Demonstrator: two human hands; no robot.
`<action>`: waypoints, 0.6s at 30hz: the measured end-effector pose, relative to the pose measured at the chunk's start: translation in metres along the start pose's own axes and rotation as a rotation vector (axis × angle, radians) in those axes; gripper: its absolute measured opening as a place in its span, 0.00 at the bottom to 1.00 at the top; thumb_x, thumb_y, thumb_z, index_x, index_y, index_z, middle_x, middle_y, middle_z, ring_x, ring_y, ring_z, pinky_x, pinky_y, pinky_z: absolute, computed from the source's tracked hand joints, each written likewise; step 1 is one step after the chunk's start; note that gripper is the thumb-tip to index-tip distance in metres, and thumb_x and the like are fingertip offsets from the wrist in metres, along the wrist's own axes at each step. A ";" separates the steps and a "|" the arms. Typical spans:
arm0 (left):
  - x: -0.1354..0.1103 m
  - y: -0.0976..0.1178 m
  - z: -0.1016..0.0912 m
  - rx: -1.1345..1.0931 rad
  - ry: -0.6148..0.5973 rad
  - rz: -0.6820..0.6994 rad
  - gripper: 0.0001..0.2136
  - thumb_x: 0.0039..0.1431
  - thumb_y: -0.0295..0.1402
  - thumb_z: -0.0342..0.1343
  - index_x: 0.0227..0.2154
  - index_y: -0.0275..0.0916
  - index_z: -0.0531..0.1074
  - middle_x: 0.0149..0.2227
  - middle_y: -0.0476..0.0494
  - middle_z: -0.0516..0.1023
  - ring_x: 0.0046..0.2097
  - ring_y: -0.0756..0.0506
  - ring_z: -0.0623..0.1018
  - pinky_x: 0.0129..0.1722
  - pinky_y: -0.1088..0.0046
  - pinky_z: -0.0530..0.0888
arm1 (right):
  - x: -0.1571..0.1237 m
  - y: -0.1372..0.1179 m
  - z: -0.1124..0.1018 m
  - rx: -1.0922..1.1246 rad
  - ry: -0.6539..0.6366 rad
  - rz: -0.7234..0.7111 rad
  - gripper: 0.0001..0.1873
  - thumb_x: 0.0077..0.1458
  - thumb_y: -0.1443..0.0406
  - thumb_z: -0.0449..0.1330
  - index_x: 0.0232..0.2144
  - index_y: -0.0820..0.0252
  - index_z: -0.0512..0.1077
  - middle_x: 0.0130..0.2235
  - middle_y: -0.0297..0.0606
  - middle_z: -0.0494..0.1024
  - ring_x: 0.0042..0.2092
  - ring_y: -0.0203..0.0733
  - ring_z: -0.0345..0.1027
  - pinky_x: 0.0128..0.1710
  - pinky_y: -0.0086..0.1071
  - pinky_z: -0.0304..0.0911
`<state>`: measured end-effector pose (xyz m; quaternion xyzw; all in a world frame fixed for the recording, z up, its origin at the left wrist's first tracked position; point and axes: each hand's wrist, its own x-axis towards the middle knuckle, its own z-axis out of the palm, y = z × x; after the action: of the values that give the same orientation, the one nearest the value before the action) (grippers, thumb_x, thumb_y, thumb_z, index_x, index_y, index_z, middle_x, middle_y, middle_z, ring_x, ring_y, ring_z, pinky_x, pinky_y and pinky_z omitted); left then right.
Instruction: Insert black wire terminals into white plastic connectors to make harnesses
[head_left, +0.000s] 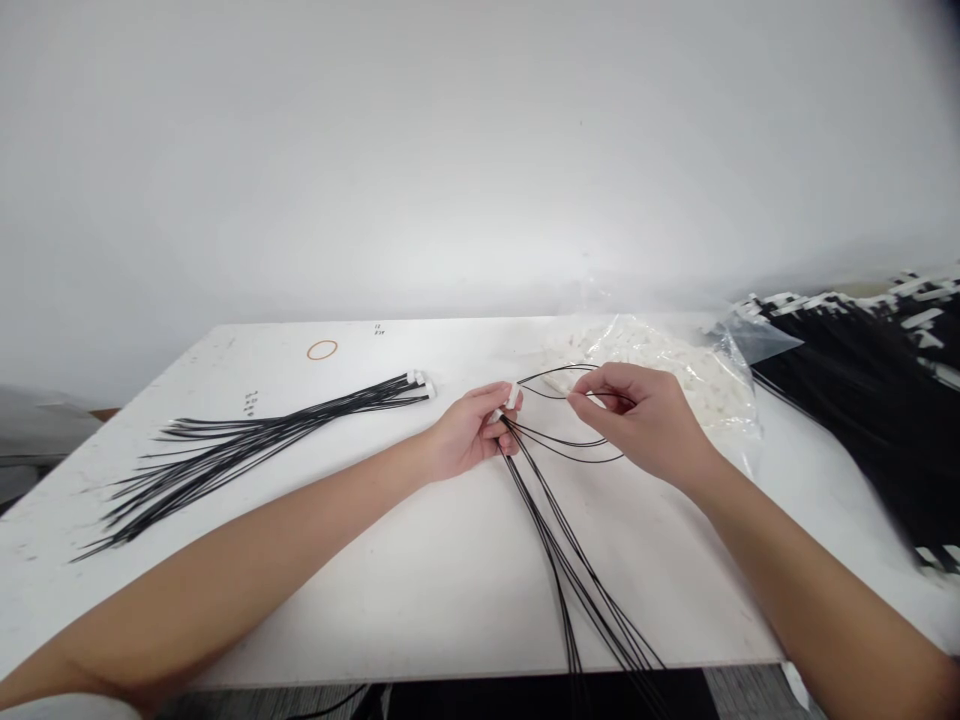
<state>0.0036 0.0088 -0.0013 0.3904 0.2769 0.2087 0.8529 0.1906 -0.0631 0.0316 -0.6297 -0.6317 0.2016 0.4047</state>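
Observation:
Near the middle of the table, my left hand is closed around white plug connectors with black wires. One connector shows at the thumb and fingertips, another just below it. From the lower one, long black wires trail down over the table's front edge. My right hand is pinched on thin black wires that loop across from the connector in my left hand. Their ends are hidden behind the right fingers. More wires curve below the right hand.
A bundle of black wires with white connectors lies at left on the white table. Behind it is an orange rubber band. A clear bag of small white pieces sits behind my right hand. At far right is a large pile of black wires.

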 end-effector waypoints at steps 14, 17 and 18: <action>-0.002 0.000 0.001 0.085 0.007 -0.005 0.10 0.55 0.39 0.50 0.25 0.38 0.63 0.15 0.56 0.46 0.19 0.54 0.59 0.25 0.78 0.64 | 0.000 0.006 0.005 -0.254 0.229 -0.419 0.01 0.48 0.69 0.57 0.26 0.60 0.69 0.22 0.29 0.63 0.23 0.26 0.53 0.22 0.23 0.52; -0.002 0.000 0.003 0.101 0.007 -0.005 0.10 0.55 0.40 0.50 0.26 0.38 0.63 0.15 0.56 0.46 0.19 0.54 0.59 0.24 0.78 0.64 | -0.001 0.011 0.007 -0.456 0.272 -0.568 0.02 0.49 0.69 0.57 0.27 0.59 0.70 0.25 0.30 0.68 0.24 0.26 0.56 0.21 0.23 0.52; -0.003 0.000 0.003 0.107 0.009 -0.003 0.10 0.55 0.40 0.50 0.26 0.38 0.64 0.15 0.57 0.46 0.19 0.55 0.58 0.24 0.78 0.64 | -0.001 0.013 0.008 -0.521 0.281 -0.617 0.03 0.49 0.69 0.57 0.28 0.58 0.70 0.25 0.29 0.69 0.24 0.26 0.57 0.22 0.23 0.52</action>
<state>0.0038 0.0053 0.0015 0.4342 0.2919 0.1940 0.8298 0.1922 -0.0605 0.0166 -0.5138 -0.7590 -0.1828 0.3557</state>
